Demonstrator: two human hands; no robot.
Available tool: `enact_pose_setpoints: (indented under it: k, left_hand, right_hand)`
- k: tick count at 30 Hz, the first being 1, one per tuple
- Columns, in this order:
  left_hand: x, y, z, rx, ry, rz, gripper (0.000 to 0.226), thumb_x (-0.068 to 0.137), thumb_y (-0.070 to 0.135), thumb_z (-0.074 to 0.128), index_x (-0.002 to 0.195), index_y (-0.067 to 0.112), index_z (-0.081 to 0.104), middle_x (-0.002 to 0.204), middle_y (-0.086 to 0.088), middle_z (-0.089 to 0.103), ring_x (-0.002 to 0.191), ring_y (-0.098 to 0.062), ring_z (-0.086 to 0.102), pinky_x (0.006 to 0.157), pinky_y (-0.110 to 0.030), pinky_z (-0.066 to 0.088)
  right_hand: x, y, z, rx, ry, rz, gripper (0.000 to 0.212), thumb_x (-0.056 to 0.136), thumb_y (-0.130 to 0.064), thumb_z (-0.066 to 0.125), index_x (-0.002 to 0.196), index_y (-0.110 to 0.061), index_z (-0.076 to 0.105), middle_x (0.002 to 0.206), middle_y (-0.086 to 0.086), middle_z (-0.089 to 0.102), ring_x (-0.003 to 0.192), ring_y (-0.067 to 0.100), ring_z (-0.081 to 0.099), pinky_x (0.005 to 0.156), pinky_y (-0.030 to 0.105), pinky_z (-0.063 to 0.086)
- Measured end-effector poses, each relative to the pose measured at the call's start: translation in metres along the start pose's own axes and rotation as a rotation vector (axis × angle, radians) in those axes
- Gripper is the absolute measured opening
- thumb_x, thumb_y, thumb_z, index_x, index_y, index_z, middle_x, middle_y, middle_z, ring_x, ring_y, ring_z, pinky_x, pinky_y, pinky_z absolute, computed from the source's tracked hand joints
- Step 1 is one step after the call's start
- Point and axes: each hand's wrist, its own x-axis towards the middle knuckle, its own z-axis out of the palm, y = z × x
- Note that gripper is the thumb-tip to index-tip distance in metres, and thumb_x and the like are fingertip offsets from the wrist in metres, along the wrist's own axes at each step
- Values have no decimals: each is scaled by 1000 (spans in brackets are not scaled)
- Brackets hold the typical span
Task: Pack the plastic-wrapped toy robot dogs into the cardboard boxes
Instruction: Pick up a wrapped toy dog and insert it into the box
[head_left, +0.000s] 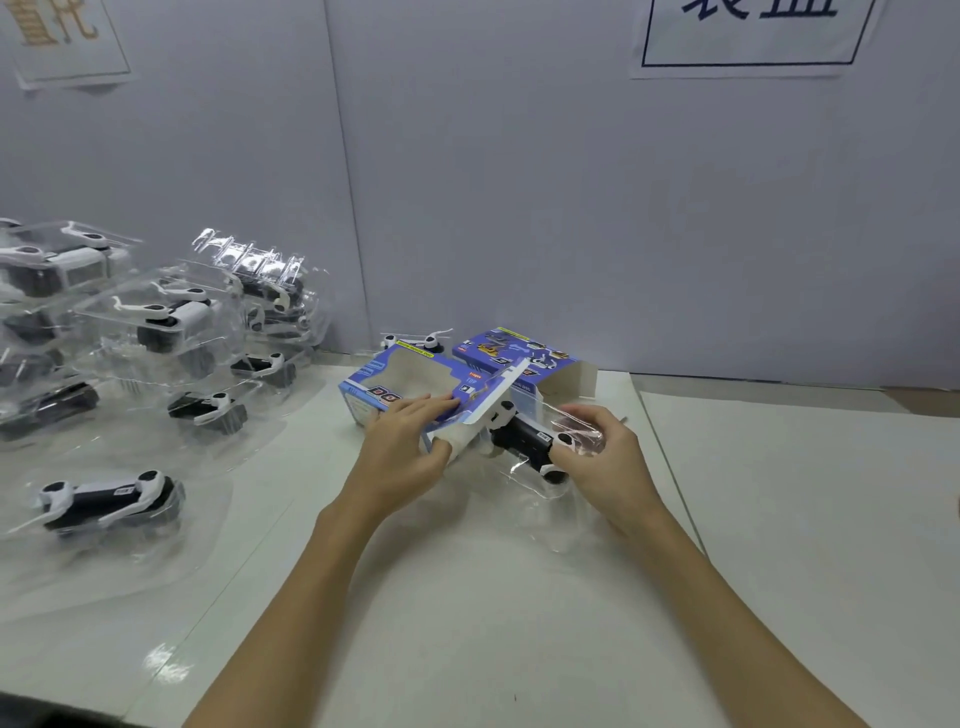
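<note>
Both hands are working at the far middle of the table (467, 623). The left hand (405, 452) is lying on the blue box (410, 384), fingers stretched flat along its front edge, thumb tucked in at the open end and holding the flap (498, 389) up. The box is lying on its side, its open end facing the right hand. The right hand (602, 457) is gripping the wrapped dog (524, 436), fingers curled round the tail end of the clear plastic, and the dog is sitting between the two hands, its nose just at the box mouth; whether it is already partly inside, I cannot tell. The hands are apart, with the dog and the box end between them. Just beyond the left hand's fingers, behind the box, another dog (415, 340) is peeking up against the wall (571, 208). Beyond the right hand, a second box panel (519, 351) is showing printed pictures. Well off to the left of the left hand, a pile (156, 322) of wrapped dogs is lying stacked, and nearer, a single wrapped dog (104, 499) is lying alone.
</note>
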Motion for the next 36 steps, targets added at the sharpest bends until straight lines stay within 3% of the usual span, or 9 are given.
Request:
enact_pose_setpoints:
  k: [4,6,12,15,19,23,27,31,36]
  left_hand:
    - [1,1,12,0,184,65,10,94,12,71,96,4,77,82,-2,71,80,-29,61,72,-43,52]
    - [4,3,18,3,213,58,22,101,15,67,92,-3,74,74,-10,65,70,-34,55,62,-44,48]
    - [2,17,24,-80,237,84,25,101,22,65,117,7,78,91,-11,74,75,-22,55,62,-25,37]
    - [1,25,27,-90,251,76,20,101,18,67,112,7,80,82,-10,71,72,-29,58,67,-33,38]
    - [1,31,29,-52,327,100,16,101,17,68,103,7,81,62,9,47,60,-4,42,69,-38,37]
    - [-1,35,28,70,346,142,10,98,14,72,98,8,80,62,3,54,59,-21,47,98,-55,47]
    - [-2,42,29,184,325,217,5,86,1,81,86,6,78,64,-6,66,59,-32,61,59,-27,42]
    - [3,36,31,119,217,92,13,94,10,71,102,14,80,85,-5,75,80,-28,65,68,-35,45]
    - [-5,46,35,-55,302,147,6,90,18,81,85,18,82,64,2,63,64,-16,51,57,-33,38]
  right_hand:
    - [1,0,2,13,-46,33,42,84,-1,73,121,-20,68,115,-9,73,114,12,68,94,26,55]
    - [0,-1,5,32,27,18,42,82,1,75,119,-19,69,114,-8,72,112,11,69,96,30,56]
    - [-4,0,10,110,155,31,49,80,2,76,114,-28,58,115,-1,70,108,11,68,97,46,58]
    - [-8,-2,19,126,190,33,52,82,3,74,121,-25,53,126,2,59,115,16,62,96,44,58]
    - [-9,-9,21,85,195,33,52,83,2,73,123,-25,53,129,3,56,118,18,57,85,24,56]
    - [-14,-12,20,33,219,63,52,81,0,74,125,-22,56,123,2,61,114,20,59,96,41,54]
    - [-16,-10,26,-24,223,81,43,83,-2,72,119,-22,63,126,6,60,114,17,56,94,30,48]
    - [-14,-10,24,-113,95,35,30,87,-9,68,108,-30,69,128,4,61,102,-2,56,74,2,38]
    - [-18,-7,41,-11,182,-24,36,89,-6,69,111,-32,55,131,4,51,96,-16,54,73,1,42]
